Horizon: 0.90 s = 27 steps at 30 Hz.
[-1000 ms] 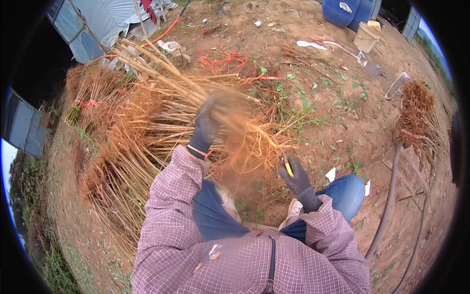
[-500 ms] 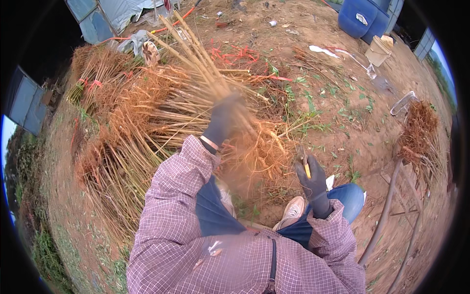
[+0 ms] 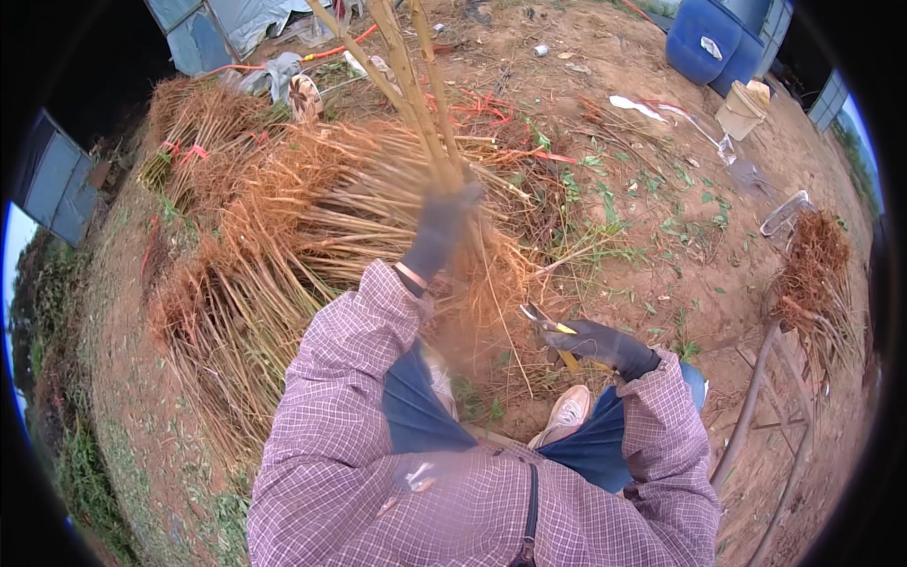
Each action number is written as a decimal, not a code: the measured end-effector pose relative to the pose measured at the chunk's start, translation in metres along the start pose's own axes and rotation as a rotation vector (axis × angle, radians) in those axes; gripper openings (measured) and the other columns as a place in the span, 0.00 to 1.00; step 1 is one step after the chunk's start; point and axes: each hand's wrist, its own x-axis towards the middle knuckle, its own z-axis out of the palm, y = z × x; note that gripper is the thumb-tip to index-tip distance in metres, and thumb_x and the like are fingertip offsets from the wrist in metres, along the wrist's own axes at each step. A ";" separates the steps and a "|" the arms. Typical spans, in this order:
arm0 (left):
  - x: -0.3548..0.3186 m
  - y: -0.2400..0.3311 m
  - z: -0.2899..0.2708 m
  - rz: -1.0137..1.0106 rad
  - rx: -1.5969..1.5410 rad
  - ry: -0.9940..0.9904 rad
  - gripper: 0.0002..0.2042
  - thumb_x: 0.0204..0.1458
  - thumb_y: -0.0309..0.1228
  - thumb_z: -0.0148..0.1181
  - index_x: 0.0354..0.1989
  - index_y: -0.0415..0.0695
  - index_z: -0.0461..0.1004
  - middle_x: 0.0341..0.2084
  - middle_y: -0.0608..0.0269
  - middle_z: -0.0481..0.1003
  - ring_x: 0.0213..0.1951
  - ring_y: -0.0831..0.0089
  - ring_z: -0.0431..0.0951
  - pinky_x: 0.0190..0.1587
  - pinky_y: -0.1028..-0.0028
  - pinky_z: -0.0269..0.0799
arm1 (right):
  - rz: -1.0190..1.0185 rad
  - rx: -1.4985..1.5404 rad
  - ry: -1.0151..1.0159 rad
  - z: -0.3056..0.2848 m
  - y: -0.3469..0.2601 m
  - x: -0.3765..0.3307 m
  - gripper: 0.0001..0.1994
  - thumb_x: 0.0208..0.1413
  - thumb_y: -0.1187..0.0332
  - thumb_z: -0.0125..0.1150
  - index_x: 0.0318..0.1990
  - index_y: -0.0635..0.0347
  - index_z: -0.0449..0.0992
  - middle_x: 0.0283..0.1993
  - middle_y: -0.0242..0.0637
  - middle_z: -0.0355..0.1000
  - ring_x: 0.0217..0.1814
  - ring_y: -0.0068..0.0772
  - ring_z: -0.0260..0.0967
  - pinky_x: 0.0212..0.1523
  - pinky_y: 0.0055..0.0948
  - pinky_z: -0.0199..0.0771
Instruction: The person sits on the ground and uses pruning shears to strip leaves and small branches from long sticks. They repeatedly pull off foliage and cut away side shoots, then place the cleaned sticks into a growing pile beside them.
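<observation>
Sapling bundle [image 3: 411,85], bare-root, is in the left hand [image 3: 446,213], in front of the person, stems up and roots [image 3: 487,283] down. Tops run out past the upper edge, so full length is cut off. Left grip: gloved, wrapped around the stems just above the roots; hand is motion-blurred, individual fingers can't be made out. Stem count unclear, they overlap. Root mass is smeared too; its lower end blends into the litter on the soil.

Right hand [image 3: 605,345], gloved, is closed around pruning shears [image 3: 540,319], tips toward the roots. Yellow handles mostly covered by the fingers. Blades look apart from the roots; can't tell how wide they're spread.

Sapling pile [image 3: 283,246] lies left of and behind the held bundle, partly covered by it and the left arm. Right shoe [image 3: 570,411] shows; the left one is mostly hidden. Blue drum [image 3: 701,42] at upper right, partly overlapping another.
</observation>
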 end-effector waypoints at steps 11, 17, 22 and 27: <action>-0.013 -0.016 0.016 -0.026 -0.025 -0.108 0.19 0.53 0.33 0.65 0.50 0.43 0.66 0.34 0.66 0.72 0.36 0.75 0.73 0.41 0.74 0.72 | -0.242 0.377 0.176 0.034 0.000 0.035 0.27 0.60 0.44 0.57 0.47 0.63 0.74 0.34 0.31 0.71 0.36 0.23 0.70 0.38 0.25 0.71; -0.011 -0.022 0.017 -0.085 -0.021 -0.208 0.22 0.50 0.33 0.66 0.51 0.42 0.66 0.35 0.65 0.72 0.36 0.75 0.73 0.39 0.75 0.73 | -0.076 0.199 0.379 0.054 0.023 0.031 0.24 0.58 0.46 0.61 0.45 0.60 0.76 0.23 0.32 0.67 0.26 0.24 0.66 0.29 0.31 0.66; 0.005 -0.010 0.004 -0.284 -0.127 -0.199 0.21 0.51 0.28 0.64 0.52 0.42 0.66 0.38 0.63 0.73 0.37 0.73 0.76 0.41 0.75 0.76 | -0.142 -0.652 0.894 0.028 0.044 -0.006 0.19 0.50 0.54 0.67 0.44 0.56 0.76 0.32 0.41 0.73 0.34 0.45 0.71 0.39 0.41 0.70; -0.003 -0.046 -0.002 -0.402 -0.211 -0.273 0.20 0.52 0.26 0.63 0.53 0.43 0.66 0.39 0.62 0.74 0.39 0.72 0.77 0.40 0.75 0.78 | -0.454 -1.035 1.140 0.021 0.001 0.007 0.18 0.43 0.60 0.68 0.43 0.53 0.76 0.35 0.40 0.72 0.38 0.44 0.71 0.42 0.42 0.69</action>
